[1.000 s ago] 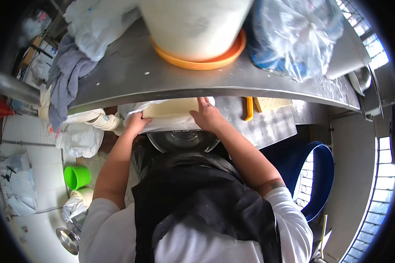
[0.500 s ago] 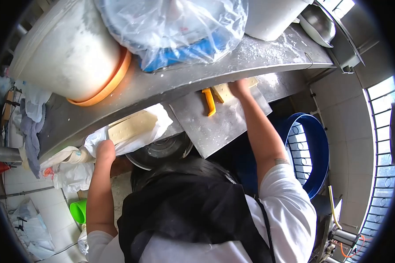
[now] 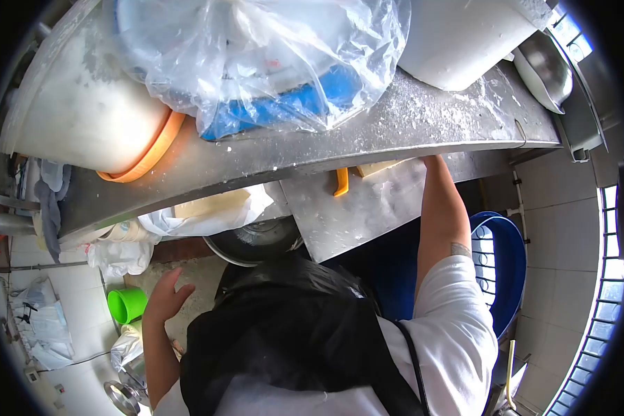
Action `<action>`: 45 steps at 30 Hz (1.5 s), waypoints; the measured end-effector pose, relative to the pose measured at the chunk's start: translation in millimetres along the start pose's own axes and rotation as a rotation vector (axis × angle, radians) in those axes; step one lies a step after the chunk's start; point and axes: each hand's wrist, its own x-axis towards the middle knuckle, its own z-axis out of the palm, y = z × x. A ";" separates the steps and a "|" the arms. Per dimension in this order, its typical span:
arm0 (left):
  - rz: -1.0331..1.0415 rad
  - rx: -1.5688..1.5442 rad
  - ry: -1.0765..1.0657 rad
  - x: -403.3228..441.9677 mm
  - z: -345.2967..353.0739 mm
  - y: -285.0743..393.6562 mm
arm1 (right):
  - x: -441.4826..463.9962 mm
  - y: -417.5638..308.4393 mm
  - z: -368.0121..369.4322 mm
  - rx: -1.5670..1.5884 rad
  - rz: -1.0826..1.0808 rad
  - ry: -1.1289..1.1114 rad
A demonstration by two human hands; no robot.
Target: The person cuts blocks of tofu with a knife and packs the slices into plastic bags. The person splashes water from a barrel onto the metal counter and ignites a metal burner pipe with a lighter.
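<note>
Left hand (image 3: pixel 168 295): lower left of the frame, forearm rising, fingers toward the top, thumb spread right; open, holding nothing.
Right forearm (image 3: pixel 442 201): right of center, nearly vertical; right hand hidden by the steel shelf (image 3: pixel 256 170), grip cannot be told.
Round metal pan (image 3: pixel 253 244): below center-left.
Pale slab (image 3: pixel 211 206): center-left, in white plastic (image 3: pixel 255 206), long axis crosswise, rising slightly rightward.
Metal sheet (image 3: pixel 347 218): center, beneath the yellow handle (image 3: pixel 341 183), which points downward, long axis near vertical.
Pale block (image 3: pixel 380 167): upper center, partly hidden, visible edge slanting up rightward, beside the handle.
Bagged blue container (image 3: pixel 277 107): top, on the shelf.
</note>
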 end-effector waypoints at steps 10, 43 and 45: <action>-0.241 -0.313 0.004 5.6 28.2 12.5 | -178.5 -109.3 -56.8 0.527 -0.256 0.043; -0.254 -1.028 0.260 266.8 -65.0 -19.2 | -297.2 -245.7 328.5 0.650 -0.221 -0.941; -0.198 -0.890 0.273 274.2 -68.9 -23.9 | -300.0 -248.2 333.8 0.751 -0.309 -0.653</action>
